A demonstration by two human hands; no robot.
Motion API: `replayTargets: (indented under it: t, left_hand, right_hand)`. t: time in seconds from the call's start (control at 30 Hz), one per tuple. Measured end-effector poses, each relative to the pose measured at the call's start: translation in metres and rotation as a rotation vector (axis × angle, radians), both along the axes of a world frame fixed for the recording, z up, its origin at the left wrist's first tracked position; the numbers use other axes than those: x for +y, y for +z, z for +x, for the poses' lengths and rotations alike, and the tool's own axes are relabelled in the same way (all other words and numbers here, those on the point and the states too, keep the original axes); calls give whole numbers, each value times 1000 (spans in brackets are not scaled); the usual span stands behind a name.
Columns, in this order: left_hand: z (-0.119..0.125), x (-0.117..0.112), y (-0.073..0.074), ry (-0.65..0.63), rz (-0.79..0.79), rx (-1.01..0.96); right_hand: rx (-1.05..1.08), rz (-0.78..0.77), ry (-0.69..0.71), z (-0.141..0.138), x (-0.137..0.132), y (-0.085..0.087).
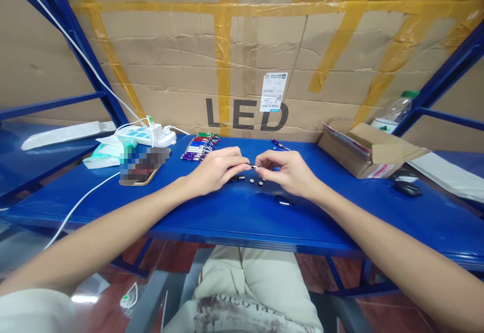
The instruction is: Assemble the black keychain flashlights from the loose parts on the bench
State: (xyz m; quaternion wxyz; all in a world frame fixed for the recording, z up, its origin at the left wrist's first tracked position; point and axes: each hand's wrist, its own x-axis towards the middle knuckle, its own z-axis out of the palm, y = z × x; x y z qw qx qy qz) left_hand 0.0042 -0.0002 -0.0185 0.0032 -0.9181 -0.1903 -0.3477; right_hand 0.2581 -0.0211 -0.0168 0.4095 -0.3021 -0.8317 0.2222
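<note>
My left hand [217, 169] and my right hand [287, 169] meet over the blue table, fingers closed in a pinch. Between their fingertips is a small dark cylindrical piece [252, 165] with a shiny end, partly covered by the fingers. Just below it lie two small round button cells [251, 181]. Beside my left fingers rests a black tube [238, 178], partly hidden. A black carabiner clip [283, 201] lies under my right wrist. Behind my left hand is a row of colourful keychain flashlights [194, 149] with clips. A purple flashlight [278, 144] lies behind my right hand.
On the left are a phone [141, 169], a white power strip [141, 134] with cables and a green-white packet [109, 151]. An open cardboard box [366, 151], a black mouse [407, 188] and a plastic bottle [397, 111] stand right. A large carton [170, 61] walls the back.
</note>
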Motion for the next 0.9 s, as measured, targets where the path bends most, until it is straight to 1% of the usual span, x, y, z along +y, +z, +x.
replayTargets:
  t: [0.27, 0.37, 0.43, 0.53, 0.63, 0.9]
  left_hand:
    - [-2, 0, 1, 2, 45, 19]
    - [-2, 1, 1, -1, 49, 26]
    - [-1, 1, 0, 4, 36, 20]
    - [0, 2, 0, 32, -22, 32]
    - [0, 2, 0, 46, -67, 88]
    - [-2, 1, 4, 16, -97, 171]
  right_hand:
    - [67, -136, 17, -1, 0, -2]
    - [71, -157, 26, -1, 0, -2]
    - [52, -113, 14, -1, 1, -2]
    - [-11, 52, -20, -1, 0, 1]
    - [-85, 200, -43, 0, 1, 1]
    - [-197, 370, -46, 5, 6, -5]
